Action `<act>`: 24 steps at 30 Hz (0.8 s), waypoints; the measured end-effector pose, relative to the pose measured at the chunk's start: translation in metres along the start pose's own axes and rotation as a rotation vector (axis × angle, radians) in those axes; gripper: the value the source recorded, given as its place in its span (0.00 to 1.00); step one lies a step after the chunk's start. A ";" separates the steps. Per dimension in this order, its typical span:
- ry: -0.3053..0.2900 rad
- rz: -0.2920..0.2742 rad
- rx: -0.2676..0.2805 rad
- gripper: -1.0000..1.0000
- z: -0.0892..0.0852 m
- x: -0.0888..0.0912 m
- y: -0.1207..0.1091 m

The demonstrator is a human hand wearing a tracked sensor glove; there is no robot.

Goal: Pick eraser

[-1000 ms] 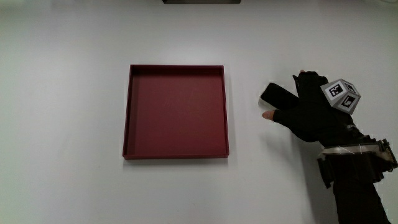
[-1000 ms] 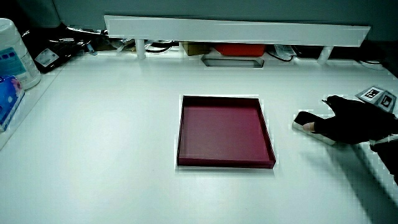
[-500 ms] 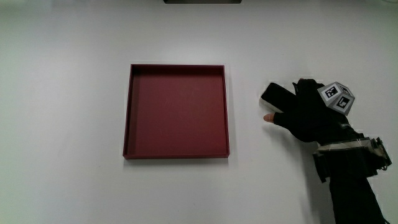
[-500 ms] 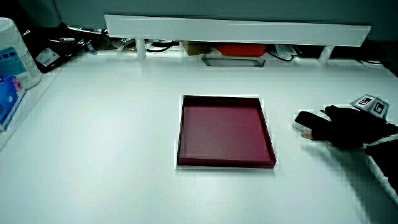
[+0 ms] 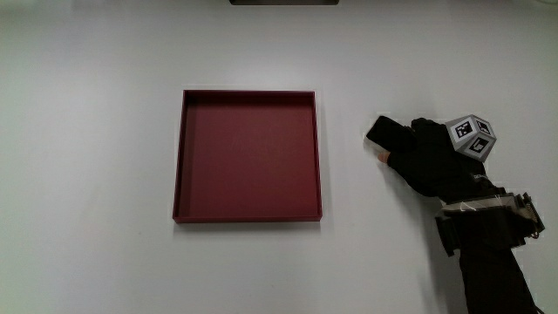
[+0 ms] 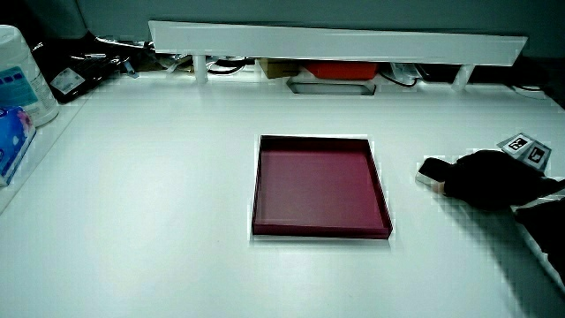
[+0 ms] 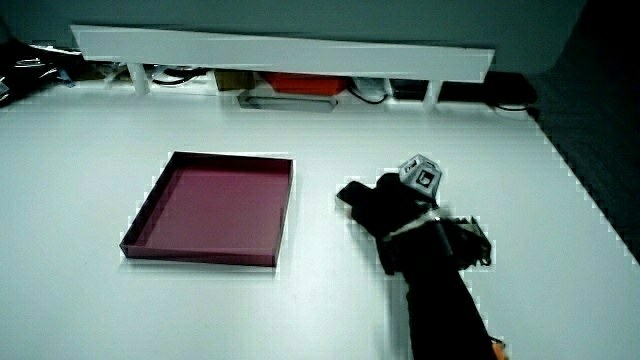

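A black eraser [image 5: 381, 133] lies flat on the white table beside the dark red tray [image 5: 248, 94]. The gloved hand [image 5: 425, 159] rests over the eraser's end away from the tray. Its fingers curl down on the eraser and the thumb presses against the edge nearer the person. Only the eraser's end toward the tray shows. The patterned cube [image 5: 472, 137] sits on the back of the hand. In both side views the eraser [image 6: 432, 167] [image 7: 350, 193] pokes out from under the hand [image 6: 487, 178] [image 7: 396, 210], still touching the table.
The tray [image 6: 313, 139] [image 7: 235, 156] holds nothing. A low white partition [image 6: 335, 42] runs along the table, with cables and boxes under it. A white container and a blue packet [image 6: 16, 84] stand at the table's edge, well away from the hand.
The thumb has drawn in against the eraser and the fingers have curled closer over it. The eraser and the tray have not moved.
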 end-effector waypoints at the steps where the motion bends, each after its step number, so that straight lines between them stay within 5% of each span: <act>1: 0.002 -0.004 0.008 0.78 0.001 -0.002 -0.002; 12: -0.010 0.023 0.042 1.00 0.001 -0.002 -0.003; 17: -0.008 0.026 0.063 1.00 0.002 0.000 -0.004; 24: -0.007 0.107 0.099 1.00 0.017 -0.025 -0.017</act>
